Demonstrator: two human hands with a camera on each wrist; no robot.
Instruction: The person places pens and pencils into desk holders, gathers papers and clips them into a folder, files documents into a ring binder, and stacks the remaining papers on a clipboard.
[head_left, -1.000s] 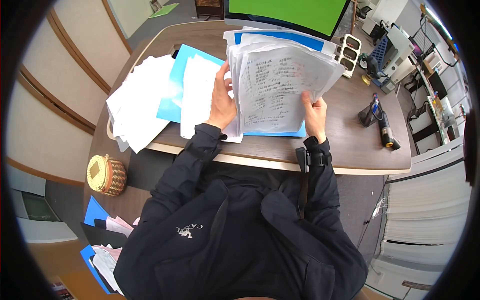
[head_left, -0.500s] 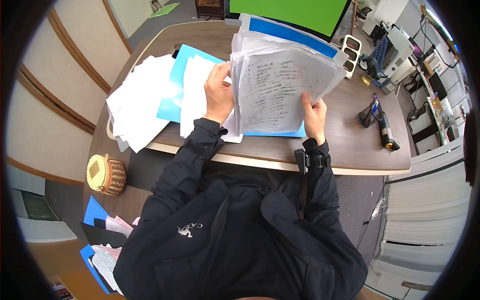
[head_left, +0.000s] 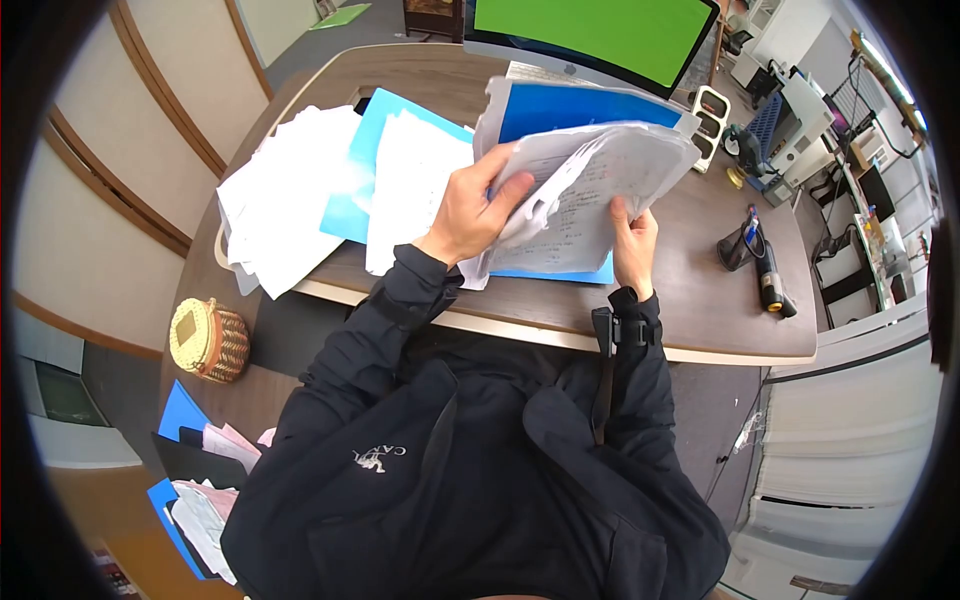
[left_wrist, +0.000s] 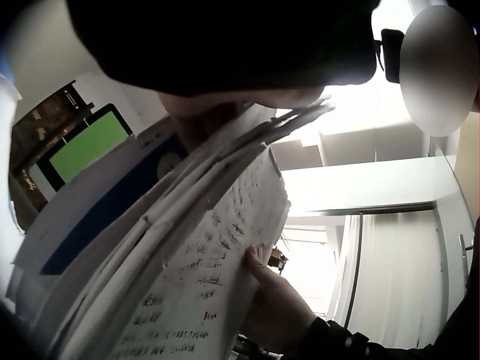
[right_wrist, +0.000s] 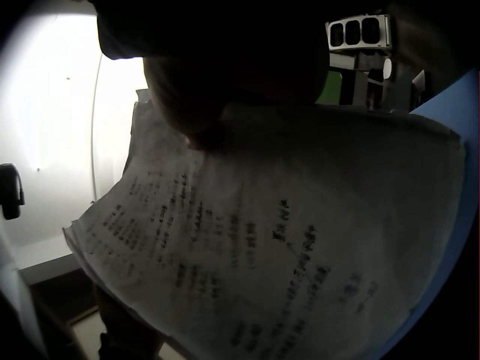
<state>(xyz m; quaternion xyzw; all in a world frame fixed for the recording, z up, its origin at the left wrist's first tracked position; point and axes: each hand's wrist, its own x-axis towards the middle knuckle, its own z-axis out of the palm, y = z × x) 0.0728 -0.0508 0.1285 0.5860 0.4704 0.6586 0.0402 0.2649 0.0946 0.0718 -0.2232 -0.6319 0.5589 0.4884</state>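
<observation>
A thick stack of handwritten papers [head_left: 581,228] is held up over the desk, its sheets bowed and fanned along the left side. My left hand [head_left: 470,212] grips the left edge of several sheets, thumb in front. At the right edge, my right hand [head_left: 634,250] holds the stack with its thumb on the front page. Behind the loose sheets stands a white-edged blue sheet [head_left: 590,108]. In the left wrist view, layered page edges [left_wrist: 150,232] and the right hand [left_wrist: 274,311] show. Writing covers the front page [right_wrist: 262,217] in the right wrist view.
On the desk [head_left: 700,290], a white paper pile [head_left: 285,200] and a light-blue folder [head_left: 348,212] lie left. A monitor [head_left: 590,35] stands behind. At right are a pen cup [head_left: 735,250] and a black cylindrical tool [head_left: 769,285]. A woven basket [head_left: 210,340] sits lower left.
My left hand has moved right from beside the stack onto its left edge and now grips sheets there. The pages have bent and fanned; more of the blue sheet shows. The view has shifted slightly.
</observation>
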